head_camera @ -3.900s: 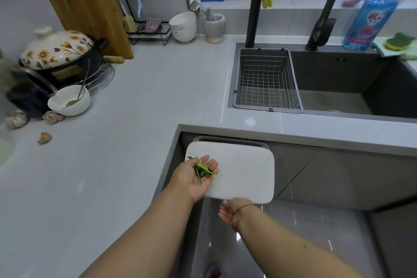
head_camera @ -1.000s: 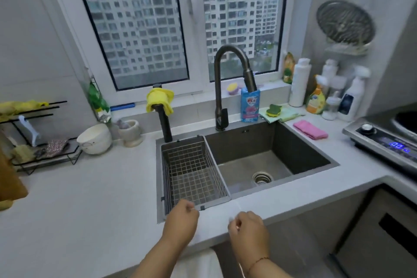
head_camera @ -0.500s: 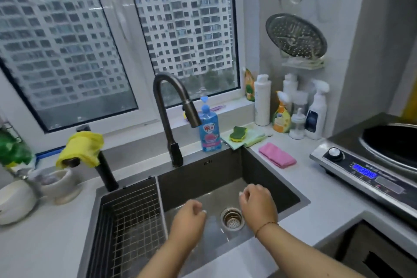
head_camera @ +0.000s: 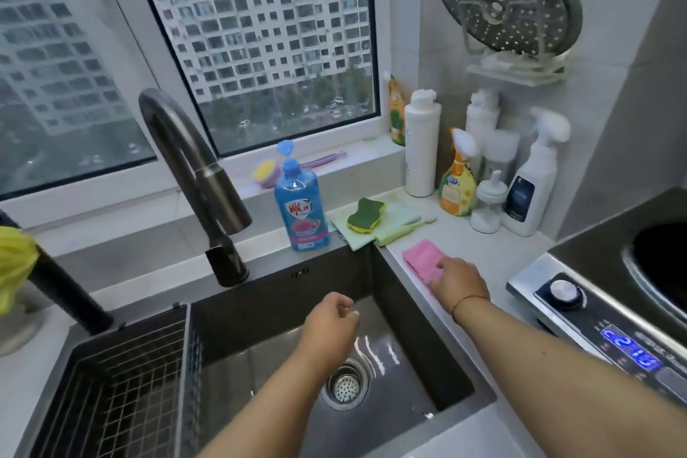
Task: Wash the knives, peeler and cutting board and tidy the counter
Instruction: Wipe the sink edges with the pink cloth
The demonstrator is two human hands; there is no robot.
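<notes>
While the left hand (head_camera: 331,323) hangs loosely curled, holding nothing, over the dark steel sink (head_camera: 416,338), the right hand (head_camera: 459,281) is laid flat, fingers together, on the folded pink cloth (head_camera: 422,257) at approx. 2 o'clock of the drain strainer (head_camera: 345,387). Counter-wiping prep is judged to be the step in hand; next, cloth must be gripped & lifted. Knives, peeler & cutting board aren't seen. Cloth looks soft, dry, neatly folded.

a pale counter (head_camera: 479,253) wraps the dark sink (head_camera: 390,271); right of the sink lie a pink cloth (head_camera: 422,257), green cloths (head_camera: 394,225) under a sponge (head_camera: 366,216), bottles behind, a cooktop (head_camera: 594,312).
</notes>
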